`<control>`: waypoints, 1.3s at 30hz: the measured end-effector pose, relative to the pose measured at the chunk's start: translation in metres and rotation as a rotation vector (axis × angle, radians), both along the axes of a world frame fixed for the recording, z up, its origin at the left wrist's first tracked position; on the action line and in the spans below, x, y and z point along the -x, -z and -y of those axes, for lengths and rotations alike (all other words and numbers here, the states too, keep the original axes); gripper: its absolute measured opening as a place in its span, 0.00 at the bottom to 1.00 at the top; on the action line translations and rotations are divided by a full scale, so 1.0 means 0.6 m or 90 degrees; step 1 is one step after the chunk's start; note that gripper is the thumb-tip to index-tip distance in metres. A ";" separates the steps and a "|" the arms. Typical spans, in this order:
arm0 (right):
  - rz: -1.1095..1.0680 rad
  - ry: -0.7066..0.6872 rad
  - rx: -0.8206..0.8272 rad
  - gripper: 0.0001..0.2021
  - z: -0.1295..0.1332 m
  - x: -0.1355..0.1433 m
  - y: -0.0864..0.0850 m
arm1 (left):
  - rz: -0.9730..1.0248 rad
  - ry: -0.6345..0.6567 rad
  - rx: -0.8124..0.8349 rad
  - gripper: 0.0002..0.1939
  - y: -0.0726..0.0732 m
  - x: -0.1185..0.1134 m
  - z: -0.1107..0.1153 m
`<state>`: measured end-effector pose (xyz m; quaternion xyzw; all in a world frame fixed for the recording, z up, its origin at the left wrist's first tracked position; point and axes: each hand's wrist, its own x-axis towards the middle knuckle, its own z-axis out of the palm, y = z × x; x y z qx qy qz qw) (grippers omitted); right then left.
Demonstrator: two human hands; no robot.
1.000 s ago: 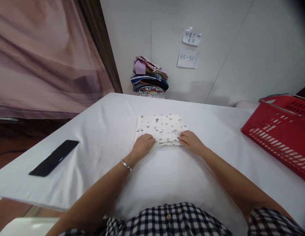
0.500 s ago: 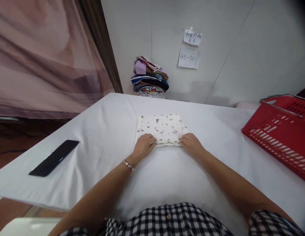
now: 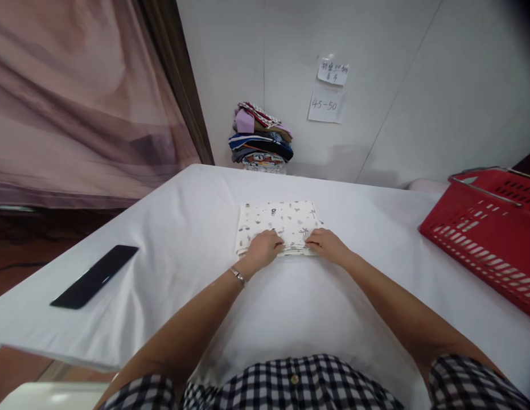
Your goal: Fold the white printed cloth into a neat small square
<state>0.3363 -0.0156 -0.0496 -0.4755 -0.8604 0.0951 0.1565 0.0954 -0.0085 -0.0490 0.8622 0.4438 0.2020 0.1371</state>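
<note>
A folded white cloth (image 3: 286,219) with small printed figures lies flat on the white-covered table (image 3: 196,228), in several layers along its near edge. My left hand (image 3: 266,249), with a bracelet at the wrist, pinches that near edge left of its middle. Toward the right end of the same edge, my right hand (image 3: 327,244) grips the layers between thumb and fingers. Both hands are closed on the cloth, and a short stretch of the edge shows between them. The undersides of the layers are hidden.
A red plastic basket (image 3: 482,228) with a metal handle stands on the right. On the left lies a flat black object (image 3: 94,277). A stack of folded clothes (image 3: 261,136) sits beyond the far edge, by the wall with paper notes (image 3: 327,105). A pink curtain (image 3: 77,102) hangs at left.
Both hands have slid inward along the near edge of the cloth, the left one to the right and the right one to the left. The cloth stays in place.
</note>
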 end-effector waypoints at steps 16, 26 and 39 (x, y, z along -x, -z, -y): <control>0.053 -0.017 -0.070 0.10 0.029 -0.005 0.006 | -0.030 0.081 -0.155 0.12 0.024 0.020 0.026; -0.027 -0.028 -0.167 0.13 0.041 -0.027 0.054 | -0.059 -0.046 -0.182 0.10 0.023 0.127 0.064; -0.051 -0.059 -0.231 0.14 0.049 -0.046 0.072 | 0.229 -0.241 0.048 0.10 0.046 0.178 0.075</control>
